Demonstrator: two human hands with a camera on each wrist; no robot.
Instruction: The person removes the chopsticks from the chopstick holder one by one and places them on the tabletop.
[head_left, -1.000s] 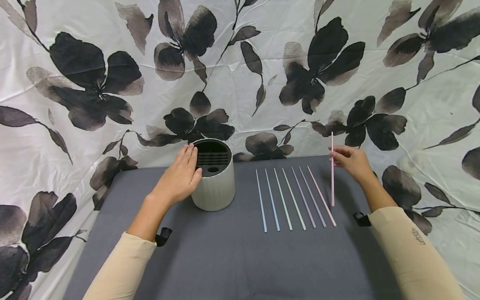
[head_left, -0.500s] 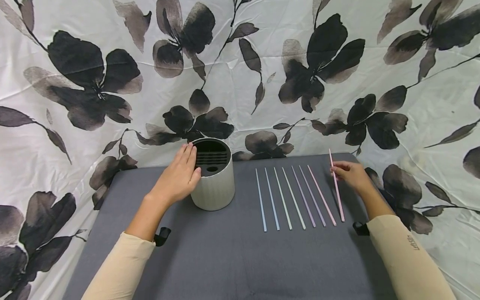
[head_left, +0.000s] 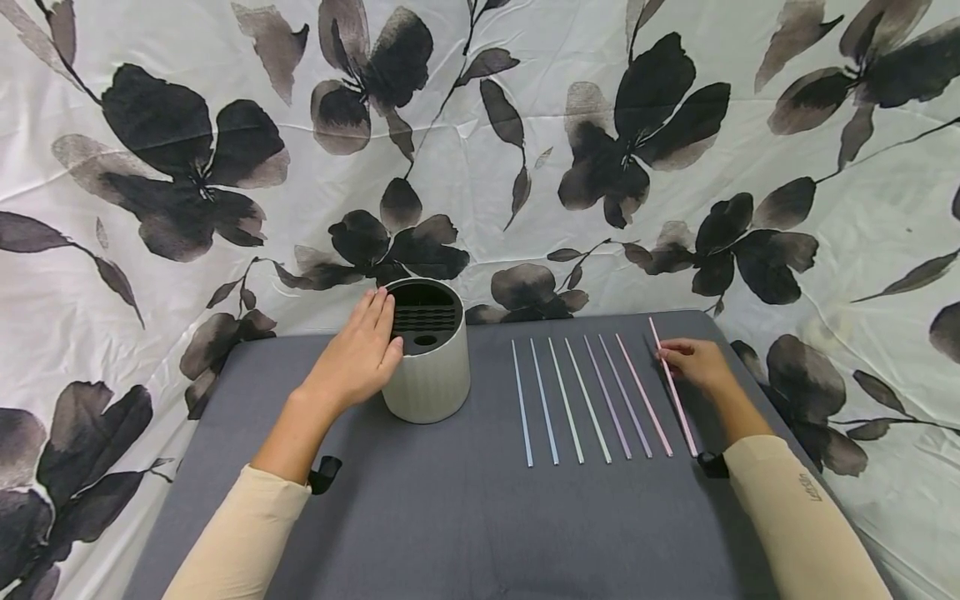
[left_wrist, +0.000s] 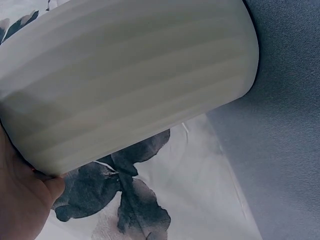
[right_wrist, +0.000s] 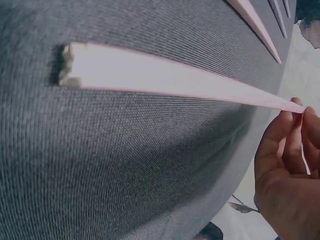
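My right hand (head_left: 693,362) pinches a pink straw (head_left: 672,386) near its far end; the straw lies flat on the grey table (head_left: 450,517), rightmost in a row of several pastel straws (head_left: 585,398). Up close in the right wrist view, the pink straw (right_wrist: 170,77) rests on the cloth with my fingertips (right_wrist: 295,130) on its end. My left hand (head_left: 358,354) rests with straight fingers against the left side of a white round holder (head_left: 429,367) with a black slotted top. The left wrist view is filled by the holder's ribbed wall (left_wrist: 130,75).
A white curtain with black flowers (head_left: 480,150) hangs close behind the table and round both sides. Small black clips (head_left: 327,473) sit at both wrists. The table's right edge lies just beyond my right hand.
My right hand has brought the pink straw down from upright to flat on the table, beside the other straws. The left hand and the holder have stayed put.
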